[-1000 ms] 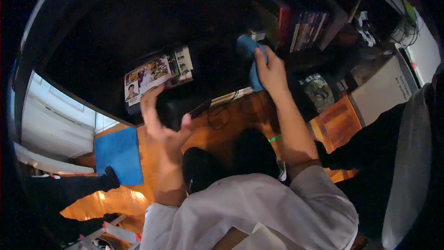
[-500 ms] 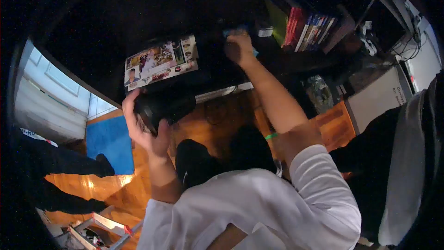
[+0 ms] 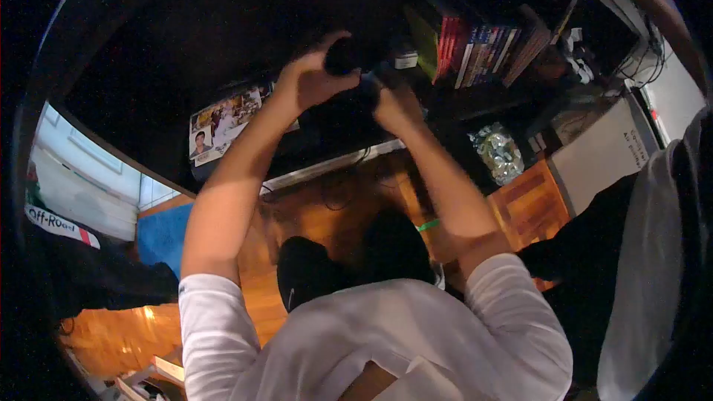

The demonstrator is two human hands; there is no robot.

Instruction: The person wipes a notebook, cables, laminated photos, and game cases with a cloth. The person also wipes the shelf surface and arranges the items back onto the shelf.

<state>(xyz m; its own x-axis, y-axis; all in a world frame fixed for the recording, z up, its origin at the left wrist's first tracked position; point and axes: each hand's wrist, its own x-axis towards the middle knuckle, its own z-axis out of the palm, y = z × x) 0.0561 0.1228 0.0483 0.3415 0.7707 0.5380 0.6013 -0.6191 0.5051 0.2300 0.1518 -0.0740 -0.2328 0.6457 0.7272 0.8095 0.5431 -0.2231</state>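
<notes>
My left hand [image 3: 316, 78] is curved round a dark round object [image 3: 341, 56] over the black shelf, its thumb and fingers gripping the sides. Close beside it on the right, my right hand [image 3: 394, 108] is partly in shadow and blurred; its fingers are bent round something too dark to make out. A sheet of photos [image 3: 226, 119] lies on the shelf to the left, partly behind my left forearm. A small white box [image 3: 405, 60] stands just right of my hands.
Upright books [image 3: 475, 52] fill the shelf at the right. Below are a clear plastic bag [image 3: 497, 153], a large cardboard box [image 3: 605, 152] and loose cables [image 3: 338, 191]. Another person's dark-clothed leg [image 3: 111, 282] is at the left, near a blue mat [image 3: 163, 234] and a stepladder [image 3: 167, 370].
My left hand has moved up and right from beside the photos with the dark object. My right hand, earlier holding a blue cloth, has shifted slightly down; the cloth is no longer clearly visible.
</notes>
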